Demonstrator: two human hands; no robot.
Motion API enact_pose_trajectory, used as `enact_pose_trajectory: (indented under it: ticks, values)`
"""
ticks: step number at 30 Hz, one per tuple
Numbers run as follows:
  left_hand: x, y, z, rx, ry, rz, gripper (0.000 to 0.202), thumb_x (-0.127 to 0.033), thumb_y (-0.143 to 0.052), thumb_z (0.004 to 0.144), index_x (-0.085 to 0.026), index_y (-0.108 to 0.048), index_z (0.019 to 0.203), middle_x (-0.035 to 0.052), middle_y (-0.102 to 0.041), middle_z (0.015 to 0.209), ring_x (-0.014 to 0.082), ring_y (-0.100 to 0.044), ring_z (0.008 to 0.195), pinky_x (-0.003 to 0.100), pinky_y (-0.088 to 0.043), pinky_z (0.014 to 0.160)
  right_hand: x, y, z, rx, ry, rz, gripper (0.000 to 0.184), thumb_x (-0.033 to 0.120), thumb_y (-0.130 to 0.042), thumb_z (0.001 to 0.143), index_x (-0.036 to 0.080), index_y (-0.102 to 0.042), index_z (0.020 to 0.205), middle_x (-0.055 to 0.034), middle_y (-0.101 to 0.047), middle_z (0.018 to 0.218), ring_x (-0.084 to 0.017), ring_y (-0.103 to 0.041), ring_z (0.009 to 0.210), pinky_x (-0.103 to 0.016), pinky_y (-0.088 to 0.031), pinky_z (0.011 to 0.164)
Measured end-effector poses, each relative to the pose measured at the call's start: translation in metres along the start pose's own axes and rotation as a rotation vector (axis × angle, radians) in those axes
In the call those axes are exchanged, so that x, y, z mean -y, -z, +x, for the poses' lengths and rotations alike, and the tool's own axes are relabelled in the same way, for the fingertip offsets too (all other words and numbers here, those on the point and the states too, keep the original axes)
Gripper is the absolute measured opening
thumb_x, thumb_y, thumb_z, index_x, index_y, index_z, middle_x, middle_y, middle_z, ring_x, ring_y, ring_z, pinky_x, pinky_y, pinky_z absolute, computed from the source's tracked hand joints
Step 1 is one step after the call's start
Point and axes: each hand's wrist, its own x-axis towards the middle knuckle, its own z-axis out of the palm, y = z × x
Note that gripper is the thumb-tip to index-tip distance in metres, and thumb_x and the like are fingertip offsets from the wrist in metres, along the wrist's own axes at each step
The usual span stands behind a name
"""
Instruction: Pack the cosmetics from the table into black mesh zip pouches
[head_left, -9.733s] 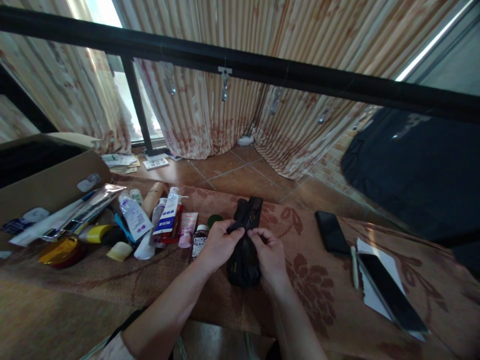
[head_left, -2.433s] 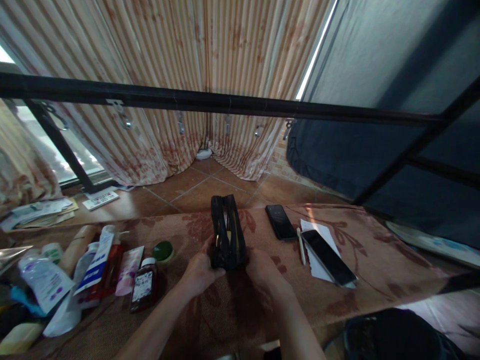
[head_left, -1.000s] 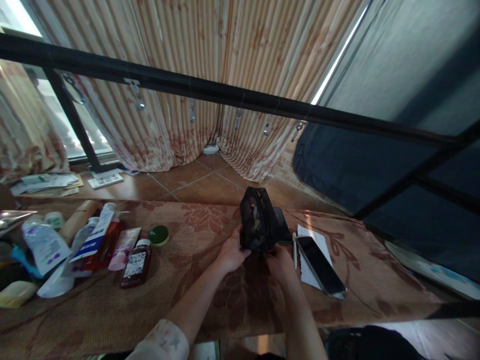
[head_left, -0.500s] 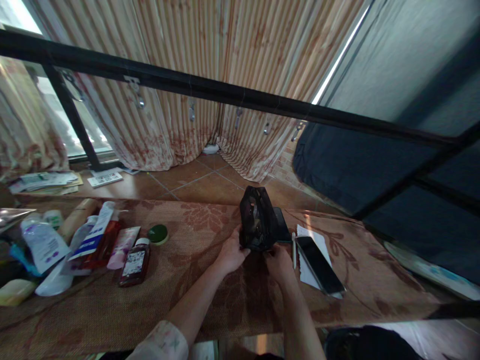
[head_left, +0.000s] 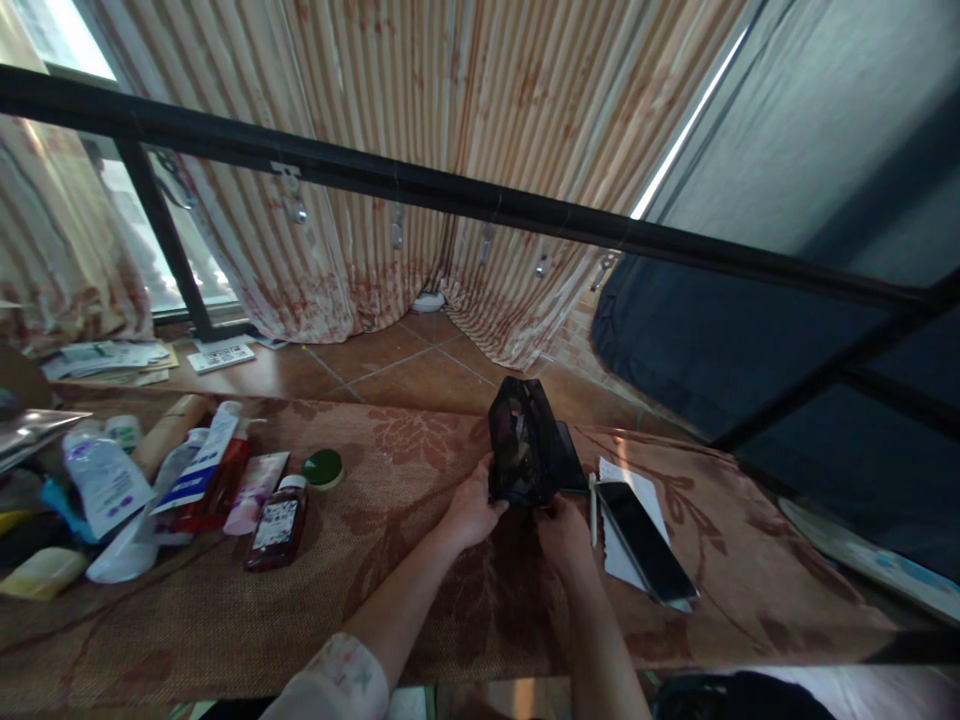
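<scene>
A black pouch (head_left: 541, 440) with a see-through mesh side stands upright at the middle of the cloth-covered table (head_left: 420, 610). My left hand (head_left: 472, 508) grips its lower left edge, fingers closed against it. At its lower right corner, my right hand (head_left: 564, 532) has its fingers curled on the edge. Small items show dimly through the mesh; I cannot make out what they are. Right behind the pouch lies a flat black item (head_left: 571, 462), partly covered by it. A white pen (head_left: 593, 510) rests just right of my right hand.
A phone (head_left: 646, 545) lies on white paper (head_left: 616, 550) to the right. Leftward are a small dark red bottle (head_left: 279, 530), a green lid (head_left: 324, 468), a pink tube (head_left: 255, 490) and several other bottles. A dark metal bar (head_left: 450, 197) crosses beyond the table.
The whole view has shifted slightly, so everything sits a little further right. Both hands stay on the pouch, which keeps its place on the table.
</scene>
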Motion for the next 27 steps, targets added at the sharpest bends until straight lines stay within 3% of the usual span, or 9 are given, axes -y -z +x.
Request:
enact_pose_trajectory:
  ticks: [8, 12, 18, 23, 27]
  values:
    - [0.001, -0.003, 0.004, -0.014, -0.025, -0.007, 0.076, -0.014, -0.062, 0.074, -0.014, -0.03, 0.144, 0.0144, -0.053, 0.139, 0.0257, -0.051, 0.127, 0.039, -0.038, 0.108, -0.001, 0.001, -0.001, -0.018, -0.001, -0.022, 0.028, 0.018, -0.044, 0.083, 0.016, -0.068, 0.097, -0.0093, -0.073, 0.093, -0.023, -0.067, 0.089, -0.027, -0.04, 0.069]
    - [0.0, -0.003, 0.002, -0.04, -0.036, -0.032, 0.077, -0.013, -0.063, 0.073, -0.015, -0.032, 0.143, 0.0144, -0.051, 0.14, 0.026, -0.049, 0.129, 0.039, -0.035, 0.11, -0.002, 0.002, -0.003, -0.036, 0.0, -0.025, 0.027, 0.019, -0.045, 0.083, 0.018, -0.07, 0.094, -0.0066, -0.073, 0.095, -0.022, -0.066, 0.093, -0.027, -0.041, 0.072]
    - [0.0, -0.006, -0.003, -0.048, 0.004, -0.121, 0.079, -0.01, -0.062, 0.072, -0.018, -0.03, 0.144, 0.0111, -0.062, 0.126, 0.0218, -0.065, 0.1, 0.037, -0.046, 0.097, -0.013, 0.007, 0.001, -0.11, -0.065, -0.04, 0.033, 0.029, -0.045, 0.085, 0.016, -0.07, 0.102, -0.0093, -0.073, 0.098, -0.025, -0.066, 0.096, -0.029, -0.044, 0.075]
    - [-0.008, -0.011, -0.016, -0.068, 0.023, -0.184, 0.076, -0.008, -0.059, 0.073, -0.016, -0.032, 0.143, 0.0111, -0.067, 0.114, 0.0201, -0.066, 0.097, 0.033, -0.048, 0.092, -0.019, 0.008, 0.006, -0.136, -0.075, -0.036, 0.033, 0.028, -0.046, 0.084, 0.016, -0.07, 0.103, -0.0095, -0.073, 0.1, -0.025, -0.066, 0.097, -0.029, -0.044, 0.076]
    - [-0.012, -0.008, -0.033, -0.049, 0.121, -0.115, 0.08, -0.015, -0.06, 0.076, -0.009, -0.024, 0.147, 0.0153, -0.067, 0.112, 0.0219, -0.067, 0.092, 0.037, -0.048, 0.092, -0.02, 0.008, 0.006, -0.144, -0.072, -0.023, 0.032, 0.027, -0.048, 0.084, 0.016, -0.07, 0.102, -0.0094, -0.073, 0.099, -0.025, -0.067, 0.096, -0.029, -0.044, 0.076]
